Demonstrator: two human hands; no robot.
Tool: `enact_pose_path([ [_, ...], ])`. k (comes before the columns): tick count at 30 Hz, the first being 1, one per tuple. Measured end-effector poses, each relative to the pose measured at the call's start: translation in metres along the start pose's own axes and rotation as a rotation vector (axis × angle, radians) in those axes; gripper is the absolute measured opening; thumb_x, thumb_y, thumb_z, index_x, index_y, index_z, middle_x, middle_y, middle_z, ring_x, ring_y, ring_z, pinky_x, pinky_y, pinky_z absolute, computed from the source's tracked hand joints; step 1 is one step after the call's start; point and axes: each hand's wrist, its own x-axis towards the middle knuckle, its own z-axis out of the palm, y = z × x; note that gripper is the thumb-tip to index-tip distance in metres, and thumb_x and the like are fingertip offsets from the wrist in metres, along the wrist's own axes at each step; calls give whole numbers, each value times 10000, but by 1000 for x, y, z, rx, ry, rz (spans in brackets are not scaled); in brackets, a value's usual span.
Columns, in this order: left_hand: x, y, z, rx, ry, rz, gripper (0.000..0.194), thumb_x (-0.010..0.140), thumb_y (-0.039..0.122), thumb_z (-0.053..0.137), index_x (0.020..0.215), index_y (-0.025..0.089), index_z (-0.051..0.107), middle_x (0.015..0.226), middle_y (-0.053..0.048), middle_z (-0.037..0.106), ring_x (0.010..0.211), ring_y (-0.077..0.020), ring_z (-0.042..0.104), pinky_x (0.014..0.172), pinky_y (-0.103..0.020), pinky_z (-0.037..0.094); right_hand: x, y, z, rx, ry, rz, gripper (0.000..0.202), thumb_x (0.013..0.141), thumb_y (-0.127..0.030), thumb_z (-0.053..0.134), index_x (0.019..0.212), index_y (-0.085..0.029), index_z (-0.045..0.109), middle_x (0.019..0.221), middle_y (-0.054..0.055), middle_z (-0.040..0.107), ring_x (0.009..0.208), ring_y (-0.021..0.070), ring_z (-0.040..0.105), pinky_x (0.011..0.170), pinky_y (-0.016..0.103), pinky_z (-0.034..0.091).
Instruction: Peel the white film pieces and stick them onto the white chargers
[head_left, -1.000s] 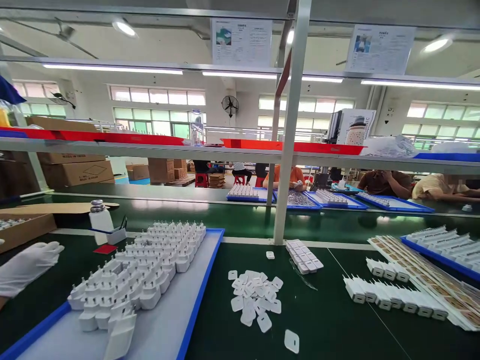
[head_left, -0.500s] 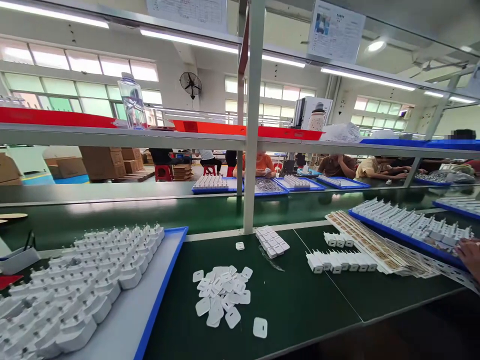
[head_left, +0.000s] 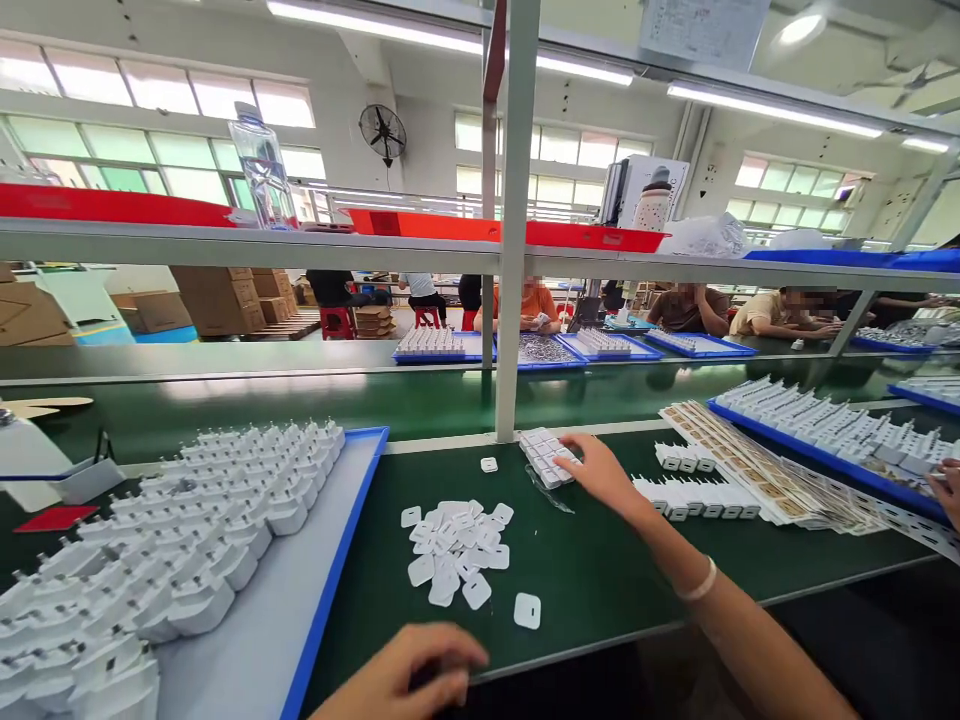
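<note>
My right hand (head_left: 596, 470) reaches across the bench to a block of white square pieces (head_left: 544, 452) set in rows. Its thumb and fingers are closed around the near right corner piece. My left hand (head_left: 420, 668) is low at the bench's front edge, slightly blurred, thumb and fingers apart with nothing between them. In front of it lies a loose pile of flat white square covers (head_left: 454, 550). One separate cover (head_left: 527, 611) with a small slot lies right of the pile. Another small white piece (head_left: 489, 465) lies left of the block.
On the left, a blue-rimmed tray (head_left: 330, 590) holds many white plug adapters (head_left: 247, 520). Rows of white adapters (head_left: 697, 497), stacked cardboard strips (head_left: 750, 470) and another filled tray (head_left: 810, 455) stand right. A co-worker's hand (head_left: 949, 490) touches that tray. A shelf post (head_left: 510, 300) rises behind the block.
Both my hands have come into view: the right onto the white block, the left low at the front edge. The view has tilted slightly down.
</note>
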Motion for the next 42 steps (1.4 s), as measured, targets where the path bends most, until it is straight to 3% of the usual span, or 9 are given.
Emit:
enact_pose_path([
  [3, 37, 18, -11, 22, 161, 154, 323, 943, 463, 447, 1098, 270, 655, 1046, -16, 657, 1034, -216, 573, 960, -354, 442, 37, -11, 25, -101, 63, 124, 324, 934, -333, 596, 1204, -155, 589, 1216, 77, 599, 1029, 259, 620, 852, 429, 540],
  [6, 61, 25, -15, 44, 266, 199, 335, 942, 443, 414, 1040, 239, 661, 1025, -35, 661, 954, -210, 586, 864, -322, 462, 67, -6, 34, -190, 71, 195, 322, 931, -331, 600, 1206, -163, 588, 1217, 74, 599, 1034, 258, 619, 851, 426, 540],
  [11, 65, 16, -12, 92, 273, 155, 312, 937, 445, 415, 1014, 271, 661, 1058, -23, 673, 1001, -224, 593, 898, -329, 456, 102, 17, 48, -317, 41, 257, 298, 946, -326, 579, 1200, -171, 586, 1202, 80, 607, 1005, 226, 628, 845, 422, 541],
  [14, 65, 10, -12, 102, 268, 138, 305, 933, 454, 419, 1026, 294, 662, 1130, -11, 668, 1063, -235, 586, 948, -347, 447, 114, 26, 60, -376, 47, 278, 412, 899, -441, 614, 1153, -117, 609, 1181, 139, 622, 1046, 266, 618, 876, 437, 510],
  [18, 68, 4, -16, 99, 247, 138, 311, 930, 460, 421, 1057, 308, 661, 1176, -3, 662, 1112, -244, 575, 983, -353, 437, 120, 31, 67, -394, 54, 283, 571, 796, -529, 658, 1096, -44, 639, 1162, 245, 630, 1062, 347, 623, 836, 372, 486],
  [28, 67, 2, -21, 57, 267, 105, 300, 922, 456, 452, 1037, 300, 681, 1132, 5, 683, 1059, -235, 598, 915, -313, 463, 120, 43, 60, -344, 37, 299, 463, 877, -478, 531, 1064, -67, 634, 1136, 216, 653, 992, 311, 653, 725, 313, 464],
  [36, 70, 7, -22, 62, 222, 91, 310, 940, 462, 424, 1019, 279, 661, 1071, 6, 678, 989, -201, 599, 875, -300, 454, 120, 45, 63, -358, 33, 343, 336, 959, -447, 513, 1050, -148, 635, 1059, 77, 664, 934, 201, 638, 856, 410, 503],
  [42, 70, 11, -21, 49, 195, 112, 346, 939, 476, 407, 1015, 257, 664, 1069, -11, 674, 973, -196, 596, 862, -295, 454, 117, 45, 65, -321, 13, 318, 508, 941, -559, 406, 1023, -120, 647, 1115, 174, 671, 1008, 293, 645, 761, 341, 476],
])
